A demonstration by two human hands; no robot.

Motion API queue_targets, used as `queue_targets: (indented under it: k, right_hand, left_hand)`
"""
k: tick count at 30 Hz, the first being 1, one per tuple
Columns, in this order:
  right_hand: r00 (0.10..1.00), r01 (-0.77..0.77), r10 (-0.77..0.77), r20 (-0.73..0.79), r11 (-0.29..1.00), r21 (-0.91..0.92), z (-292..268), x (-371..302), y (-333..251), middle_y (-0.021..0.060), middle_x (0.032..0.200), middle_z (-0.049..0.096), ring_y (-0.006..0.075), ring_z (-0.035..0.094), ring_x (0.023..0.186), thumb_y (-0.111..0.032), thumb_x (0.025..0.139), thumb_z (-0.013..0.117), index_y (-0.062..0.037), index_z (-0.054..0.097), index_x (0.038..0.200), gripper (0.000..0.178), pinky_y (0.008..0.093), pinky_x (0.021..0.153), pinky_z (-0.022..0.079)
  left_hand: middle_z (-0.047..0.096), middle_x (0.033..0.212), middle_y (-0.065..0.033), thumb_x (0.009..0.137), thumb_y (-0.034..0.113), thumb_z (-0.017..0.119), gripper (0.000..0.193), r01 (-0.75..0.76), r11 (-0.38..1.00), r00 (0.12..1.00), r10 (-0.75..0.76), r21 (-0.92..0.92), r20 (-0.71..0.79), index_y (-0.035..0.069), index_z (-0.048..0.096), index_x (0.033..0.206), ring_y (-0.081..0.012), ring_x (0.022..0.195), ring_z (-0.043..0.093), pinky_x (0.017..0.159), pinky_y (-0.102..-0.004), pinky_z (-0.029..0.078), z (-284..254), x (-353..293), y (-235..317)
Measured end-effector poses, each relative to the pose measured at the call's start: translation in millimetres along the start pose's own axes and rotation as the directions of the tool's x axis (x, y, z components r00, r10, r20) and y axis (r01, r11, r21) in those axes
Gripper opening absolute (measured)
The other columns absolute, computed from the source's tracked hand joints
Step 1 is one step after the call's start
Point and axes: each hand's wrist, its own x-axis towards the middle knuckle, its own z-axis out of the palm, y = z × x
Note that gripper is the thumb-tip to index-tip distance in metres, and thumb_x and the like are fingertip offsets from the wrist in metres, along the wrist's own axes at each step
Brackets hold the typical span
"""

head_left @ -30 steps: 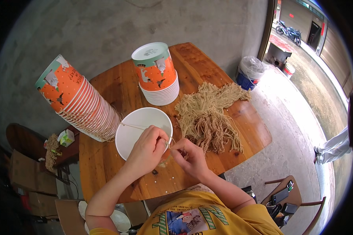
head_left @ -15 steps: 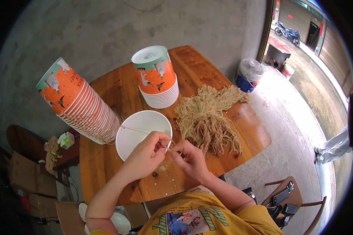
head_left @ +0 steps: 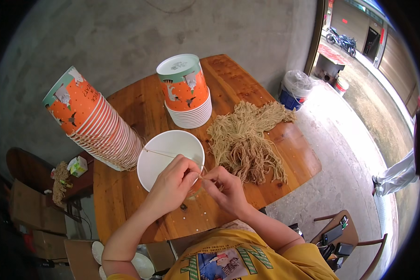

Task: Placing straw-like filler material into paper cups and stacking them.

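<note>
A white-lined paper bucket [head_left: 156, 156] lies with its open mouth facing up toward me. Tan string [head_left: 161, 153] runs from its left rim across the opening to my fingers at the near right rim. My left hand [head_left: 173, 185] is closed in a pinch on the string, its back partly covering the bucket. Close beside it, my right hand [head_left: 226, 190] also pinches the string, with fingertips almost meeting the left ones. Exactly how the strands cross between the fingers is too small to make out. To the right spreads a heap of tan strings [head_left: 245, 135].
A tall, leaning stack of orange-and-green paper buckets [head_left: 86, 109] stands at the left, with strings around its lower rims. A shorter stack [head_left: 185, 91] stands at the back of the wooden table [head_left: 133, 200]. A chair [head_left: 347, 233] holding small devices is at the lower right.
Both hands stay at the bucket rim. The left fingers have curled in and turned slightly over the string; the right hand has barely moved.
</note>
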Motion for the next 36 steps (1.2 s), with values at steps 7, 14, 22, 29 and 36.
queue_targets:
  k: [7, 14, 22, 29, 36]
  right_hand:
    - [1.0, -0.001, 0.001, -0.002, 1.0, -0.021, 0, -2, 2, 0.0006, 0.086, 0.059, 0.005, 0.053, 0.071, -0.003, 0.09, 0.065, -0.0036, 0.061, 0.094, 0.006, 0.0212, 0.061, 0.044]
    - [1.0, 0.026, -0.026, -0.002, 0.998, -0.058, 0, -2, 2, 0.0018, 0.086, 0.059, 0.0067, 0.054, 0.071, -0.001, 0.088, 0.064, -0.0042, 0.058, 0.091, 0.007, 0.0221, 0.061, 0.045]
    - [1.0, -0.006, 0.003, -0.025, 0.995, -0.097, 3, -2, -1, 0.0026, 0.083, 0.058, 0.0074, 0.054, 0.067, -0.001, 0.088, 0.062, -0.0039, 0.056, 0.091, 0.007, 0.0228, 0.059, 0.045]
    - [0.997, 0.071, -0.069, 0.021, 0.981, -0.18, 12, -3, 1, 0.004, 0.084, 0.059, 0.0115, 0.056, 0.072, -0.001, 0.089, 0.06, -0.0042, 0.056, 0.092, 0.005, 0.024, 0.061, 0.046]
    - [0.982, 0.16, -0.173, -0.073, 0.975, -0.157, 19, -12, 2, 0.011, 0.091, 0.06, 0.0237, 0.063, 0.078, -0.005, 0.086, 0.068, -0.006, 0.056, 0.103, 0.021, 0.0325, 0.064, 0.051]
  left_hand:
    - [0.054, 0.093, -0.0105, 0.094, 0.008, 0.055, 0.006, 0.02, 0.999, 1.0, -0.02, -0.034, -0.003, 0.003, 0.053, 0.094, -0.0282, 0.087, 0.059, 0.078, -0.0352, 0.047, 2, 2, -3]
    - [0.054, 0.093, -0.0107, 0.094, 0.008, 0.055, 0.006, -0.008, 1.0, 1.0, 0.008, -0.013, -0.021, 0.002, 0.052, 0.094, -0.0282, 0.087, 0.059, 0.078, -0.0353, 0.047, 3, 2, -5]
    - [0.052, 0.091, -0.0119, 0.093, 0.008, 0.054, 0.007, -0.028, 0.996, 0.999, 0.031, 0.085, -0.039, 0.003, 0.05, 0.091, -0.0324, 0.088, 0.056, 0.076, -0.0402, 0.047, 7, 3, -1]
    - [0.052, 0.089, -0.0111, 0.089, 0.006, 0.058, 0.008, -0.158, 0.937, 0.974, 0.2, 0.31, -0.108, 0.004, 0.05, 0.089, -0.0329, 0.087, 0.055, 0.074, -0.0428, 0.044, 6, 0, -4]
    - [0.054, 0.091, -0.0117, 0.087, 0.003, 0.061, 0.012, -0.192, 0.916, 0.885, 0.317, 0.353, -0.34, 0.003, 0.054, 0.096, -0.031, 0.084, 0.055, 0.074, -0.04, 0.044, 3, -18, -6]
